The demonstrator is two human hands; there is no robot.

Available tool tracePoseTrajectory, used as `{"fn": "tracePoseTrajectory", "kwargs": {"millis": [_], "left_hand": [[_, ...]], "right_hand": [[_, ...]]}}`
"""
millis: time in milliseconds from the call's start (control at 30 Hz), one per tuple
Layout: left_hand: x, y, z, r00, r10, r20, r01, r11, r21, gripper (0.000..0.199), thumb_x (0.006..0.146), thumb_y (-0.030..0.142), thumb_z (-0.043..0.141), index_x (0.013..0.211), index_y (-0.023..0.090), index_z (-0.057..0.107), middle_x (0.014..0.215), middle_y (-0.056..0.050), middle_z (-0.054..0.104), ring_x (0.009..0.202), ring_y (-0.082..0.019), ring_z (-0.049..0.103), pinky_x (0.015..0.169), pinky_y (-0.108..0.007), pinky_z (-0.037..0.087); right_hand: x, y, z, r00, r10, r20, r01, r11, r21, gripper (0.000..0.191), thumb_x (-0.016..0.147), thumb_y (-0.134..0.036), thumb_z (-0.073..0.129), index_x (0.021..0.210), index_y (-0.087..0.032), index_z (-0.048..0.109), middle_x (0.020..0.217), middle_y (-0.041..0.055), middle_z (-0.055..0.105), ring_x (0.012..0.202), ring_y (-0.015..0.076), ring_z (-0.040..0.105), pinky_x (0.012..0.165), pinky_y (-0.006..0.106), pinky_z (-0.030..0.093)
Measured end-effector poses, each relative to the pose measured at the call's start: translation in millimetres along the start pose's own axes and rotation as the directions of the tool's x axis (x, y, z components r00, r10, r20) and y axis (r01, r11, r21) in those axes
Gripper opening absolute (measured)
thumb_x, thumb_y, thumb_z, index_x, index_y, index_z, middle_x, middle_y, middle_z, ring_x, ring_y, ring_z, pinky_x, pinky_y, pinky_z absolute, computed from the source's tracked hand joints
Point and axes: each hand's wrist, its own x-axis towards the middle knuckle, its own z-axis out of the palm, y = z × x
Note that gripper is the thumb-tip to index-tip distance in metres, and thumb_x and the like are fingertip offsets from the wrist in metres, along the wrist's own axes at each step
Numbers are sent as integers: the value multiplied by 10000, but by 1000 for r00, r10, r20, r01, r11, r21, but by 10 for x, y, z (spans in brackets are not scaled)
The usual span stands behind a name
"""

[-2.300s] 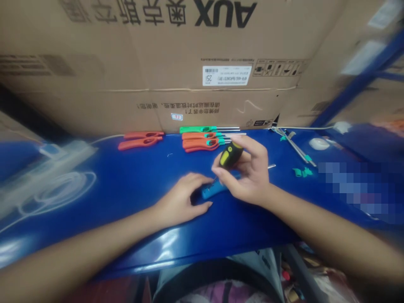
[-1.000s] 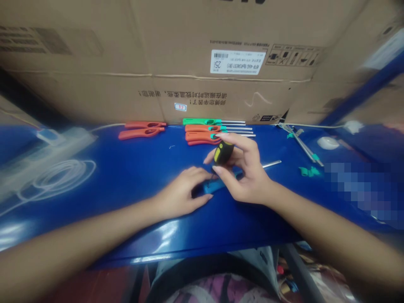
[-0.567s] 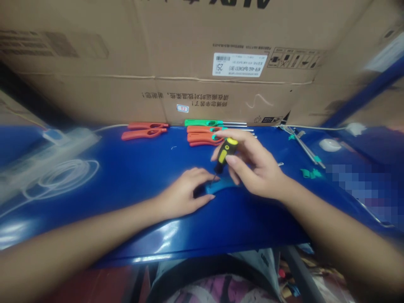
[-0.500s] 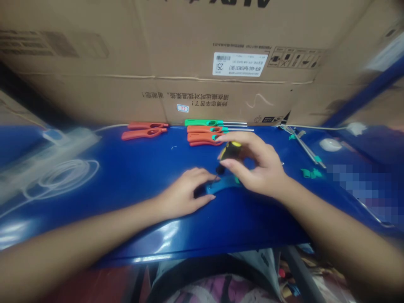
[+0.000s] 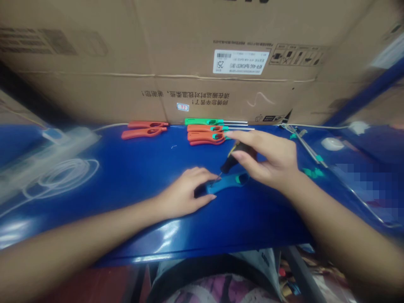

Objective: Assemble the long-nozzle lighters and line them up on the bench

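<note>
Right hand [image 5: 268,156] and screwdriver [image 5: 232,159] farther right, blue handle [image 5: 225,183] more exposed

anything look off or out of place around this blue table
The printing on the big brown cardboard box is upside down. Crumpled green plastic scraps lie loose near thin silver metal tubes on the right, and two orange plastic handles on the left show no metal tube.
</note>
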Motion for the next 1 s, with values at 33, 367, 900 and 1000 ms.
{"fn": "tracePoseTrajectory", "kwargs": {"millis": [33,367,900,1000], "left_hand": [[0,2,-1,1000,2,0,-2,1000,-1,387,911,272,698,1285,222,609,1255,-82,672,1188,-252,595,1057,-457,450],[-26,-35,40,999,13,-30,-12,1000,29,325,903,290,698,1211,218,622,1222,-87,669,1166,-264,600,1035,-464,468],[-25,-25,21,1000,11,-9,-11,999,35,383,915,289,684,1287,243,605,1248,-75,668,1187,-264,594,1062,-457,447],[-26,-24,17,1000,14,-2,-14,999,37,386,918,281,682,1293,241,599,1256,-72,671,1192,-259,594,1061,-452,448]], "right_hand": [[-6,-10,17,999,22,36,-23,999,41,367,1004,-275,547,1365,-242,600,1086,56,770,828,175,747,819,317,614],[-69,-246,100,995,-95,-30,93,994,-56,315,947,-318,654,1254,-248,644,1030,62,740,881,189,717,766,288,608],[-91,-164,178,996,41,84,-60,971,232,426,1047,-240,379,1465,-255,461,1336,94,641,1092,211,681,871,373,610],[-80,-146,190,991,103,84,-124,946,299,353,1030,-251,479,1379,-237,528,1227,78,697,909,165,718,715,288,619]]}}
